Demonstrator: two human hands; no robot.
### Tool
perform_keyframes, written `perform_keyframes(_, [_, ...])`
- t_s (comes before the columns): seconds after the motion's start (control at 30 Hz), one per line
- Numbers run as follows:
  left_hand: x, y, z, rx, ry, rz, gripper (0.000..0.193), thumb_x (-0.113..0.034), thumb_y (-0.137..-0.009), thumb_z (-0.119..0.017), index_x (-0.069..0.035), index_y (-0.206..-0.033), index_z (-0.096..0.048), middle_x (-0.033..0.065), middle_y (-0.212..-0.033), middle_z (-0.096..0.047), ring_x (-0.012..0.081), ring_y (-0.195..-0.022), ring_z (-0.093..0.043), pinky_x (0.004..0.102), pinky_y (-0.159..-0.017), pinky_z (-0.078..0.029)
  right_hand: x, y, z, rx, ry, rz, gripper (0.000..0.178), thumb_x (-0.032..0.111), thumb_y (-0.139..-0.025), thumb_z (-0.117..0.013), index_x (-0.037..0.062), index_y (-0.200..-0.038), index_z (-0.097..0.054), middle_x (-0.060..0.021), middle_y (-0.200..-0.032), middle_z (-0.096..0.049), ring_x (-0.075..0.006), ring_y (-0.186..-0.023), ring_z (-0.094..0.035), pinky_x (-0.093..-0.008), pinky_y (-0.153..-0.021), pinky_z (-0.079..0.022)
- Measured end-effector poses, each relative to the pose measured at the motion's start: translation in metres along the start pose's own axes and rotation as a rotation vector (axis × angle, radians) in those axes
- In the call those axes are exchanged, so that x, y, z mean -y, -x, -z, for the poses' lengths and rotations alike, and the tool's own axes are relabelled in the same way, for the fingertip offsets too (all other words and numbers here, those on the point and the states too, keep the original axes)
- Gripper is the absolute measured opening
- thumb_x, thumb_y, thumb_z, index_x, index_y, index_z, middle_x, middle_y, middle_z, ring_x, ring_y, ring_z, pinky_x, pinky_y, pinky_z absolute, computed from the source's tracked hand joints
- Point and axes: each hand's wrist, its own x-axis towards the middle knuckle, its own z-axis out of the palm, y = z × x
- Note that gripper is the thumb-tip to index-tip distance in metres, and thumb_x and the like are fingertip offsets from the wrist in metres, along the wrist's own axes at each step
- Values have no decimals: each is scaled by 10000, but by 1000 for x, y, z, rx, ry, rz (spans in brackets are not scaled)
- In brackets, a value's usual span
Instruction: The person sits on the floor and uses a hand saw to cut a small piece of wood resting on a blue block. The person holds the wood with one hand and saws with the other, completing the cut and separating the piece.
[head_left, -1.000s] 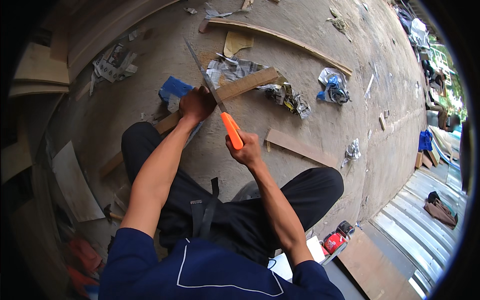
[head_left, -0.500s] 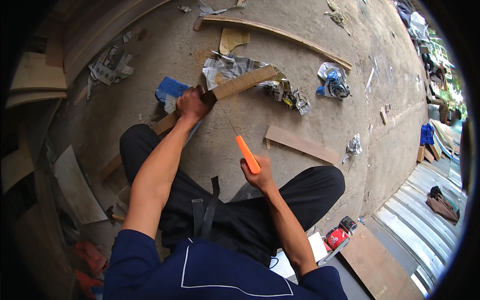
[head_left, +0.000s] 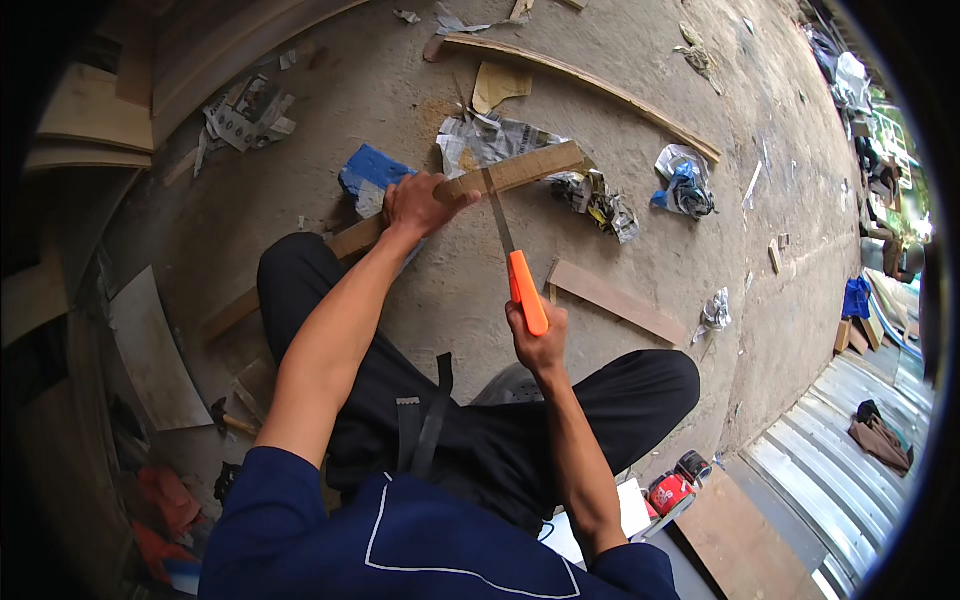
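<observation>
Handsaw point(head_left: 512, 255) front and centre: orange handle low, thin steel blade running up and away to meet the wooden strip point(head_left: 455, 192) lying slantwise across the concrete floor point(head_left: 420, 80). The blade crosses the strip's near edge just right of the left hand, teeth on the wood. Right hand point(head_left: 537, 338) is wrapped tight around the orange grip, fingers curled closed on it, wrist cocked up. Left hand point(head_left: 417, 203) sits on top of the strip, palm down, fingers and thumb clamped over the wood, pinning it to the ground just beside the blade. The strip's far end rests on crumpled newspaper point(head_left: 490, 140), and pale sawdust shows on the floor just beyond the blade. A blue scrap point(head_left: 368, 172) lies just beside the left hand, partly under the strip. The person sits on the floor in black trousers and a dark blue top, one knee out to each side.

Further out: a shorter flat board point(head_left: 618, 301) lies right of the saw handle, near the right knee. A long curved batten point(head_left: 580, 72) arcs across the top. A blue-and-white crumpled bag point(head_left: 683, 183) sits on the right, well apart from the work. Low left, a hammer point(head_left: 228, 420) rests on the floor beside a pale panel point(head_left: 150, 350). A red tool point(head_left: 672, 490) shows by the right thigh.
</observation>
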Motion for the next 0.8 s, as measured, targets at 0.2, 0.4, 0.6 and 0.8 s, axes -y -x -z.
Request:
perform_keyframes(0.2, [19, -14, -15, -35, 249, 88, 604, -647, -895, -447, -132, -994, -746, 155, -1103, -658, 332, -1112, -568, 446, -953, -368, -11, 5, 0, -12, -21, -64, 174, 77, -799, -675, -9, -707, -556, -132, -542, -497, -220, -446, -507, -325, -486, -411])
perform_keyframes(0.4, [28, -11, -19, -62, 183, 21, 534, -601, -821, -559, -145, -1044, -725, 146, -1092, -671, 334, -1079, -596, 457, -932, -409, -11, 2, -5, 36, 0, -29, 146, 85, -793, -681, 2, -726, -582, -132, -548, -499, -228, -450, -509, -330, -490, -417])
perform_keyframes(0.6, [13, -6, -3, -14, 179, 36, 495, -540, -781, -611, -128, -1032, -722, 153, -1062, -682, 324, -1067, -617, 440, -933, -431, -9, -6, -16, 99, 13, -10, 89, 84, -751, -681, 26, -791, -626, -146, -602, -556, -285, -510, -575, -342, -537, -463])
perform_keyframes(0.8, [-1, -4, 13, 13, 164, 80, 489, -528, -795, -568, -89, -941, -726, 199, -987, -679, 377, -977, -642, 429, -848, -487, -14, -9, -16, 143, 8, 2, 77, 76, -739, -682, 35, -780, -632, -139, -639, -597, -291, -547, -609, -338, -548, -478])
